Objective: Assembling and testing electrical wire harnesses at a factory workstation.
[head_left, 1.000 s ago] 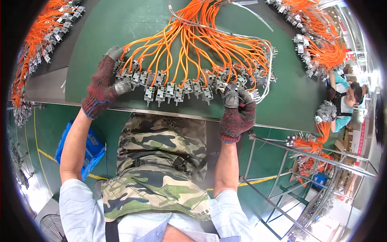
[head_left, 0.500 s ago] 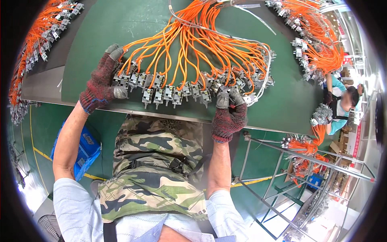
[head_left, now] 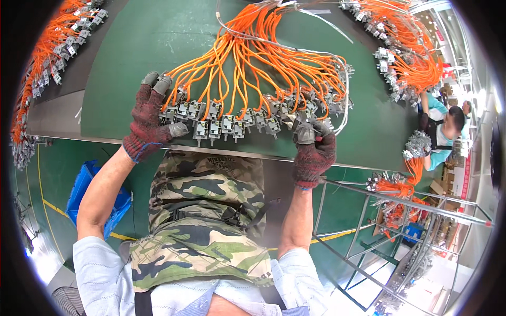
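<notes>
Your left hand [head_left: 149, 122], in a dark red knit glove with grey fingertips, lies flat and spread on the left end of the row of grey connectors [head_left: 226, 124]; fingers extended, thumb out to the right touching one connector, nothing closed in the palm. Your right hand [head_left: 314, 149], gloved the same, is curled at the right end of the row; fingers bent inward over a connector, but the glove hides what sits inside, so you cannot tell exactly how much it grips. The orange wire bundle [head_left: 263, 58] fans up from the connectors on the green desk [head_left: 132, 47] and gathers near the top edge, where its tie point is cut off by the frame; a thin white cable [head_left: 337, 87] loops round its right side.

Further orange harnesses [head_left: 47, 47] lie at the upper left, blurred and bent by the lens; more [head_left: 411, 47] at the upper right. A seated person [head_left: 443, 131] at the right edge holds another bunch; detail too small to read. Your camouflage apron [head_left: 203, 221] covers the lower centre and hides the desk's near edge; a blue bin [head_left: 84, 184] sits on the floor at left, partly behind your forearm; a metal rack [head_left: 400, 231] stands lower right.
</notes>
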Motion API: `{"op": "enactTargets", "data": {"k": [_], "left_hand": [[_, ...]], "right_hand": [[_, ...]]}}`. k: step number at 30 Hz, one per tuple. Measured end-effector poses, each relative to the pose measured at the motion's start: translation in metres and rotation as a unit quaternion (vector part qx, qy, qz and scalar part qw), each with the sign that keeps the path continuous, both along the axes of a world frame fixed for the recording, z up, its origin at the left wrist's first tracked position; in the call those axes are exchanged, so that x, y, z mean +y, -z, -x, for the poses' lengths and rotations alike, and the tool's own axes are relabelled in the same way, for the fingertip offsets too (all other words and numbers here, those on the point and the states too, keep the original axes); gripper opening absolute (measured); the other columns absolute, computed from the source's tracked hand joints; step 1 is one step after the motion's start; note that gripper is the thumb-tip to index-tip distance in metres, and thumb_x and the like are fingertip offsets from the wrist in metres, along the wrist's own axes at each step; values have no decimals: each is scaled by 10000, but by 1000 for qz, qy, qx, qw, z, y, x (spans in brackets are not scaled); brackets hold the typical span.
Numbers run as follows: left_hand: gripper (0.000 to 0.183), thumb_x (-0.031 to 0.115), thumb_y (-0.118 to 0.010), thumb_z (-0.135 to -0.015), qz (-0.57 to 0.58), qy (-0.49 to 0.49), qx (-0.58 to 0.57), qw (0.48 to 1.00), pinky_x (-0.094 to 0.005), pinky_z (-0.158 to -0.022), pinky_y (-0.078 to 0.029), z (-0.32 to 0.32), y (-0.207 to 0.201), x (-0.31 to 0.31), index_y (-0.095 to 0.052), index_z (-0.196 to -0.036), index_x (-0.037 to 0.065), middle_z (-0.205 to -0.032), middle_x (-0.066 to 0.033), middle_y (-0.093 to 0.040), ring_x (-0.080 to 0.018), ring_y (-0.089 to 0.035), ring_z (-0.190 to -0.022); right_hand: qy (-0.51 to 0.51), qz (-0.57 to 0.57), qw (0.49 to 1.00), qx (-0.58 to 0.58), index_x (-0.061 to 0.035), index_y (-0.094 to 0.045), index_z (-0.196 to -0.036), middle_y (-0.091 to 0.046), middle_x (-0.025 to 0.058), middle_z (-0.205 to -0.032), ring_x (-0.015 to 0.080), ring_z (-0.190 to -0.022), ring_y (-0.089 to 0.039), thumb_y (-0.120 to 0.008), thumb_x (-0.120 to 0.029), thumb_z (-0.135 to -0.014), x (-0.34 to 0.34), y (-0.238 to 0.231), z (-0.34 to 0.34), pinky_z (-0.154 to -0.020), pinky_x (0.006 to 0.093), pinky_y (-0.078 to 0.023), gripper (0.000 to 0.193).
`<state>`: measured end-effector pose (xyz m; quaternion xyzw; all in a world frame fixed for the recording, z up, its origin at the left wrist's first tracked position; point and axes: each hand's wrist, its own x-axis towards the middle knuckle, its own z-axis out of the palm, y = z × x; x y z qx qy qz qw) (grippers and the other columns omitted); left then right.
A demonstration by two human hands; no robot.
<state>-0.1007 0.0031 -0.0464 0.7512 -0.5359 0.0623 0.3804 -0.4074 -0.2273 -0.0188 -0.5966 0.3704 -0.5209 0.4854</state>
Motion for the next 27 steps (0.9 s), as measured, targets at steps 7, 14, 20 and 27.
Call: {"op": "enactTargets", "data": {"k": [7, 14, 20, 27], "left_hand": [[1019, 473, -912, -744, 16, -40, 45, 998, -521, -1162, -472, 33, 4, -6, -482, -1573, 65, -1607, -269, -412, -457, -464, -1467], [1035, 419, -944, -698, 13, -49, -13, 999, -569, -1203, -388, 40, 13, -9, -492, -1555, 58, -1593, -291, -406, -485, -409, -1471], [953, 359, -909, -751, 27, -42, -9, 999, -536, -1203, -412, 39, 12, -8, -498, -1557, 59, -1604, -257, -429, -457, -414, -1497], [945, 318, -914, -735, 29, -44, 8, 999, -526, -1183, -444, 53, 12, -17, -507, -1550, 66, -1601, -264, -418, -458, -426, -1485]], "right_hand": [[-68, -76, 993, 52, 4, -714, -1114, -759, 65, -886, 95, -741, -676, -802, -109, -960, -17, -19, 6, -634, 252, -554, 211], [-70, -85, 993, 41, -35, -714, -1122, -724, 35, -799, 91, -632, -634, -820, -196, -955, -24, -9, 8, -534, 228, -443, 255], [-116, -105, 986, 57, -10, -720, -1131, -767, 65, -910, 103, -748, -683, -811, -107, -947, -32, -4, 13, -659, 263, -570, 227], [-134, -69, 987, 62, 23, -717, -1141, -768, 102, -999, 152, -893, -740, -796, -34, -940, -34, -11, 14, -790, 308, -631, 223]]}}
